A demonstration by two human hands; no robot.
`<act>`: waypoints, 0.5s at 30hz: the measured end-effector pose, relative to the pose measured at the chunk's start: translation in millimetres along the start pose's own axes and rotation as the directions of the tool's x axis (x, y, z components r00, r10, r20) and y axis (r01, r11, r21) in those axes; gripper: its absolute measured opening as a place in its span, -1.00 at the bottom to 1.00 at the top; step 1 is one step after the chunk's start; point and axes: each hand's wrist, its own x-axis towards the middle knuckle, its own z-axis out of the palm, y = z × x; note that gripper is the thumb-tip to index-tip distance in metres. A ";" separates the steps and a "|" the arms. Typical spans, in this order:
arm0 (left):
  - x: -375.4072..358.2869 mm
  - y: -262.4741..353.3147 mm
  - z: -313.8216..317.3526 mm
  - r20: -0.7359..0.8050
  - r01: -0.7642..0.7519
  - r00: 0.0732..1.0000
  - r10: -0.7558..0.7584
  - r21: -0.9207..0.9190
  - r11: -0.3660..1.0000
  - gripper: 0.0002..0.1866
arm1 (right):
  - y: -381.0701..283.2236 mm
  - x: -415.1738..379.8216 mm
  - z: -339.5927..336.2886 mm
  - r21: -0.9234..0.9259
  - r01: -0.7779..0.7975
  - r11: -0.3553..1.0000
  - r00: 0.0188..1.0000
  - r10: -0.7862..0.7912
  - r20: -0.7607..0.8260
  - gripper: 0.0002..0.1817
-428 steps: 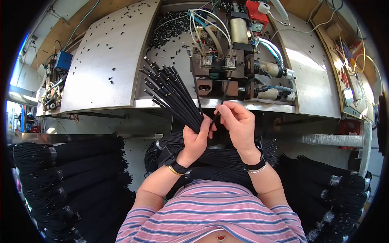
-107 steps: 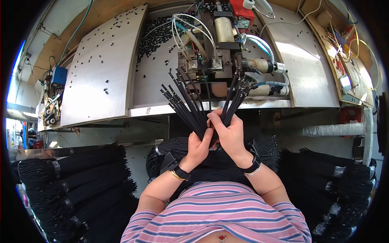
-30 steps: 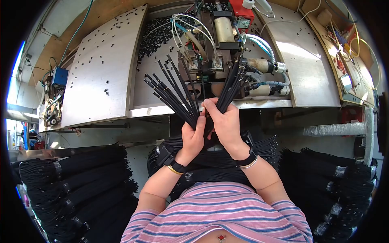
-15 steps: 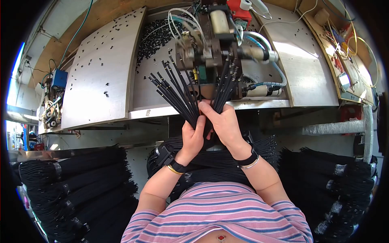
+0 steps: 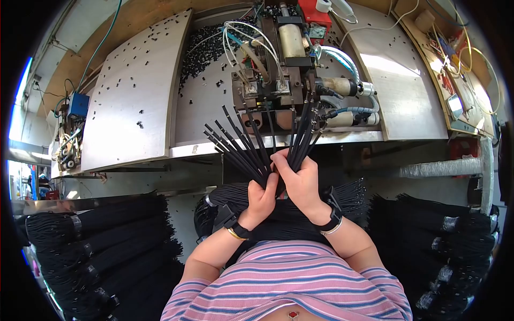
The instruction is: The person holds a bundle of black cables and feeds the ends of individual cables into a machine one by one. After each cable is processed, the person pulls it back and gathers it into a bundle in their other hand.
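Note:
My left hand [image 5: 262, 199] is closed around a fanned bunch of thin black cords [image 5: 238, 151], whose tips carry small shiny bands and point up and left. Beside it, my right hand [image 5: 301, 185] grips a second, tighter bunch of black cords [image 5: 303, 140]. Thumb and fingertips of the right hand pinch near a single cord [image 5: 271, 131] standing between the two bunches, its tip close to the machine [image 5: 278, 99]. Both hands are below the front edge of the bench, almost touching each other. The lower parts of the cords are hidden behind the hands.
A metal bench edge [image 5: 209, 147] runs in front of me. Small black pieces [image 5: 206, 59] lie heaped left of the machine, which has air cylinders [image 5: 337, 85] and hoses. Large bundles of black cords hang at left [image 5: 107, 241] and right [image 5: 423, 241]. More cords lie across my lap.
Both hands, with their cord bunches, have drawn down toward my body and slightly right, away from the machine. The machine's front part, blurred before, now looks sharp and still.

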 end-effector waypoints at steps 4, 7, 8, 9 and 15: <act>3.4 10.0 -1.4 0.023 0.123 0.992 -0.121 -0.134 0.983 -0.67 | 0.4 6.8 1.6 0.004 -0.015 1.000 1.000 0.014 0.025 -0.82; 5.4 12.7 -1.0 0.020 0.109 0.994 -0.107 -0.134 0.985 -0.68 | -1.1 8.5 2.0 -0.004 -0.031 1.000 0.998 0.031 0.049 -0.83; 5.7 12.2 -1.0 0.020 0.109 0.994 -0.107 -0.135 0.985 -0.68 | -2.7 8.6 2.1 0.002 -0.052 0.999 0.997 0.052 0.051 -0.83; 6.0 10.8 -0.9 0.022 0.114 0.994 -0.112 -0.152 0.982 -0.69 | -4.4 8.9 2.0 0.008 -0.073 0.997 0.996 0.073 0.052 -0.83; 8.0 9.3 -1.0 0.056 0.203 0.979 -0.195 -0.284 0.937 -0.76 | -11.8 12.6 -1.9 0.005 -0.173 0.985 0.980 0.172 0.101 -0.82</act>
